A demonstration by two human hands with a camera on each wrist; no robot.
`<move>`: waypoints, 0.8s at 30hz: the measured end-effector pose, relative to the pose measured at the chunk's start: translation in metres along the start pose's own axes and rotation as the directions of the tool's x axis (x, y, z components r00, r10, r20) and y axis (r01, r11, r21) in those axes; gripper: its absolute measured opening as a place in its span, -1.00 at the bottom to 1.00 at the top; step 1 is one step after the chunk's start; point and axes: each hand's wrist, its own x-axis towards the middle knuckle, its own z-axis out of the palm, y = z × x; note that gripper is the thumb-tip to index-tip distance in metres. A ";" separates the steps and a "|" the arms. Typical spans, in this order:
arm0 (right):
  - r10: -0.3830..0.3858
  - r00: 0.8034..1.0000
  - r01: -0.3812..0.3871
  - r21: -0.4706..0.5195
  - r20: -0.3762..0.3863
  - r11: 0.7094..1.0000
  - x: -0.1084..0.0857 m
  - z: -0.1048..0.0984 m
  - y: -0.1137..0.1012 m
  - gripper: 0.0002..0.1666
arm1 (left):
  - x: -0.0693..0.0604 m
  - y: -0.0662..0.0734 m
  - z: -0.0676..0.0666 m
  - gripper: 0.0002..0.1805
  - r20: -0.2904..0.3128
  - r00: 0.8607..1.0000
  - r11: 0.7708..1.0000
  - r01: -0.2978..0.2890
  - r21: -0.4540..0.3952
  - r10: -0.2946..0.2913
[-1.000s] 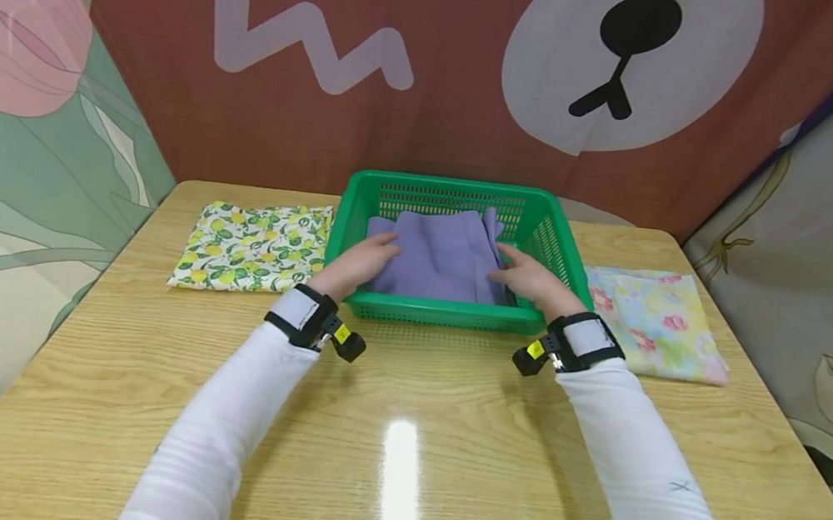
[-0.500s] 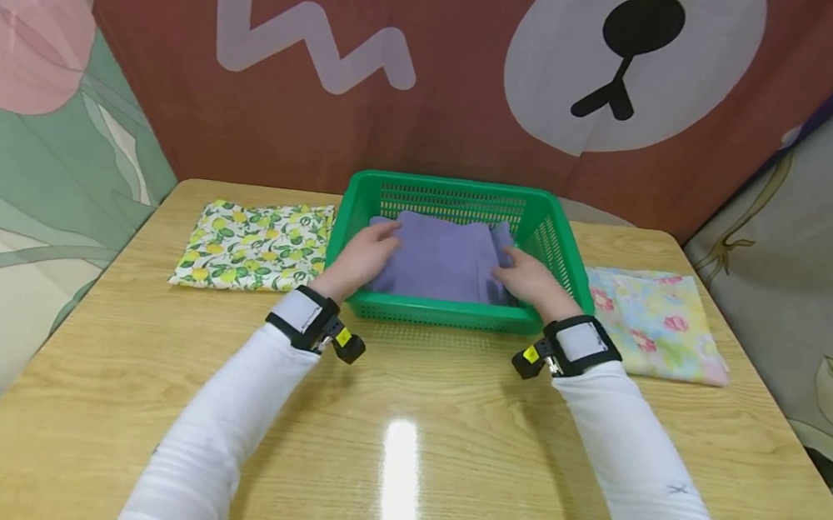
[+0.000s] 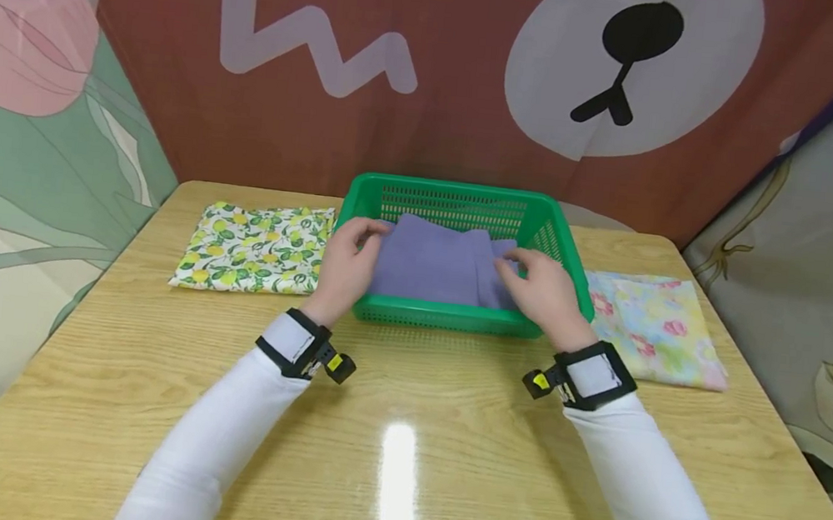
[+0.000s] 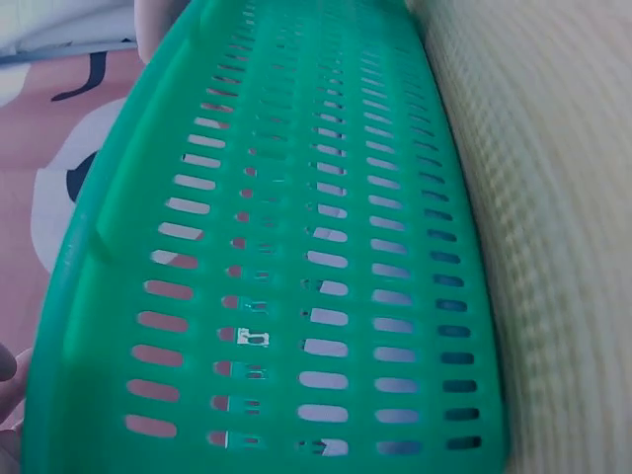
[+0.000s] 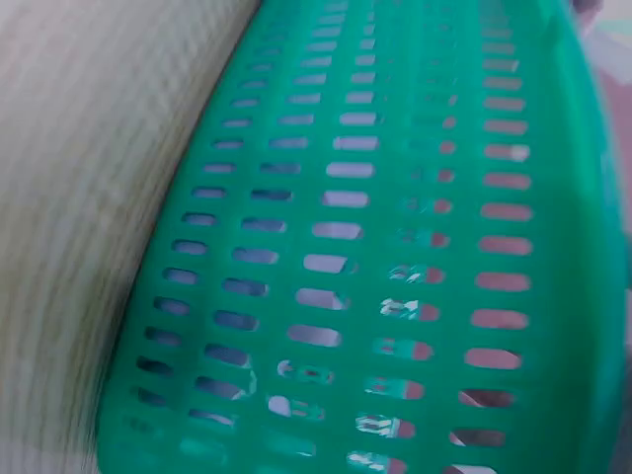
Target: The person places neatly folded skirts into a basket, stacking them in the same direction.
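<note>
A folded purple cloth [image 3: 431, 261] lies inside the green slotted plastic basket [image 3: 449, 315] at the back of the table. My left hand [image 3: 346, 268] is above the basket's left rim, fingers loosely bent and apart from the cloth as far as I can see. Over the right side, my right hand [image 3: 547, 296] hovers with thumb and fingers parted, near the cloth's right edge. The left wrist view shows the basket wall [image 4: 286, 296], with a bit of fingers [image 4: 10, 405] at the lower left. Slots of the same basket [image 5: 395, 227] fill the right wrist view.
Left of the basket lies a folded lemon-print cloth [image 3: 255, 246]. On its right is a folded pastel floral cloth [image 3: 669, 330]. Both rest on the wooden table [image 3: 404, 393]. A brown curtain [image 3: 458, 138] with a bear's muzzle hangs behind.
The purple cloth's raised right end has settled flatter in the basket. Both hands have come off the cloth, drawn back toward me and slightly outward.
</note>
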 end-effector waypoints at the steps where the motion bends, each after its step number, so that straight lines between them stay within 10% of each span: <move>1: -0.024 1.000 0.024 -0.011 -0.016 1.000 -0.005 -0.001 -0.001 -0.46 | -0.002 0.000 -0.001 -0.72 -0.011 1.000 1.000 -0.010 0.001 0.010; 24: -0.324 0.934 0.325 -0.023 -0.151 0.946 -0.078 0.005 0.007 -0.55 | -0.057 0.000 -0.013 -0.79 0.084 0.975 0.969 -0.216 0.124 0.207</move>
